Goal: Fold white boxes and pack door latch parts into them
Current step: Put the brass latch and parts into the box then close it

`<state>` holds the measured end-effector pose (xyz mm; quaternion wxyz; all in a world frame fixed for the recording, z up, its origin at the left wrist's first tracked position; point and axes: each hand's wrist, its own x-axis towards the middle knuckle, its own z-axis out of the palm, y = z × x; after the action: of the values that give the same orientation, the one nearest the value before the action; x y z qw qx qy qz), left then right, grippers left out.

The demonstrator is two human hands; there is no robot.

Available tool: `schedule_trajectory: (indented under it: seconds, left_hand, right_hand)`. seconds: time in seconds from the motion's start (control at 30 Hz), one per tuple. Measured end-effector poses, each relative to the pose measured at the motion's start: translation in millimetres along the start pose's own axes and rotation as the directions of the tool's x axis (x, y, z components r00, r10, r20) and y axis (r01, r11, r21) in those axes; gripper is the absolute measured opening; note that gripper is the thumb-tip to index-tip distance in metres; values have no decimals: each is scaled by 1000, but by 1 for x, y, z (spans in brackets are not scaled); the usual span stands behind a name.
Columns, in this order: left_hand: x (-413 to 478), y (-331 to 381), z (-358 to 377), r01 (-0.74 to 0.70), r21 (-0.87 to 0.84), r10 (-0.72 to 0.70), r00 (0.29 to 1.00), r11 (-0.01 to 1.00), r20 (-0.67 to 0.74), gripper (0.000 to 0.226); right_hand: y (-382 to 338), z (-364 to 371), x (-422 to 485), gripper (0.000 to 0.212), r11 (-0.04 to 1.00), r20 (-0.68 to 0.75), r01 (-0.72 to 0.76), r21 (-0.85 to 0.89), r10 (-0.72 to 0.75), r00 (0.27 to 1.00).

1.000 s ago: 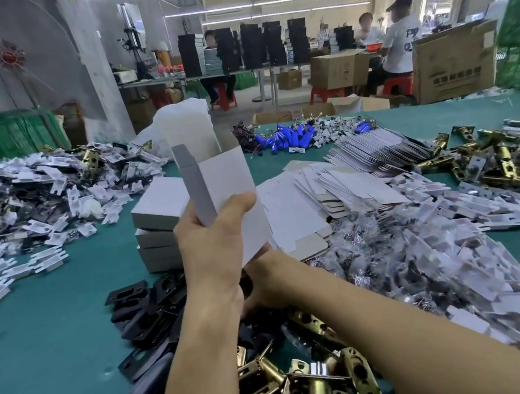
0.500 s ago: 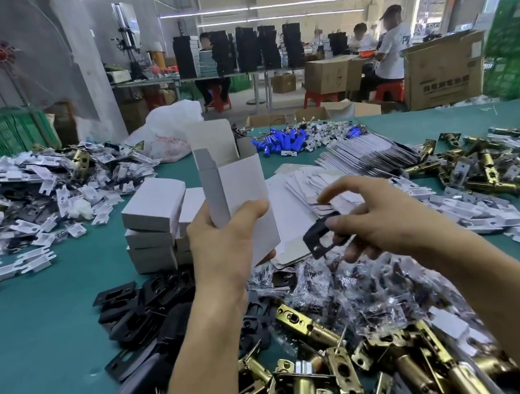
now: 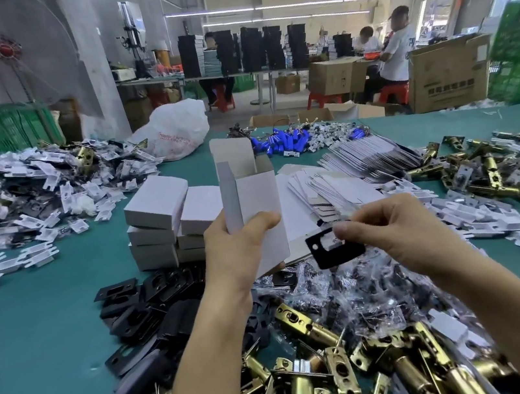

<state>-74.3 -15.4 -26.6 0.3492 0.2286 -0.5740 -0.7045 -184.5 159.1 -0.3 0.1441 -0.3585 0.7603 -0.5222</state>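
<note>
My left hand [image 3: 241, 250] grips an upright white box [image 3: 253, 194] whose top flaps stand open. To its right, my right hand [image 3: 400, 229] pinches a black strike plate [image 3: 335, 248] by its upper edge, level with the box's lower half and apart from it. Brass door latches [image 3: 319, 388] lie heaped below my arms. Black plates [image 3: 139, 304] are piled at the left of them. Small clear bags of screws [image 3: 345, 295] lie under my right hand.
Closed white boxes [image 3: 161, 226] are stacked behind my left hand on the green table [image 3: 38, 351]. Flat box blanks [image 3: 345, 183] fan out behind. White plastic inserts [image 3: 22, 207] are heaped far left and right. More latches [image 3: 492, 170] lie far right. People sit at a back table.
My right hand came up from under the box with a black plate and has lifted it closer to the box. The left hand keeps the box upright.
</note>
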Motion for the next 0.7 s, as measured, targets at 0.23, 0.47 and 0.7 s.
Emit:
schedule_trajectory:
  seconds: [0.23,0.47,0.7]
  left_hand:
    - [-8,-10,1,-8,102,-23,954,995,297,39]
    - [-12,-11,6,-229,33,186,855,973,484,52]
    - [-13,-14,10,-225,-1,195,844,974,499,41]
  right_hand:
    - [-25,-26,-1,15,908,-265,280,312,-200,943]
    - [-53,-13,-6,20,804,-251,584,-113,-592,766]
    - [-67,-3,10,9,727,-54,506,-465,-594,803]
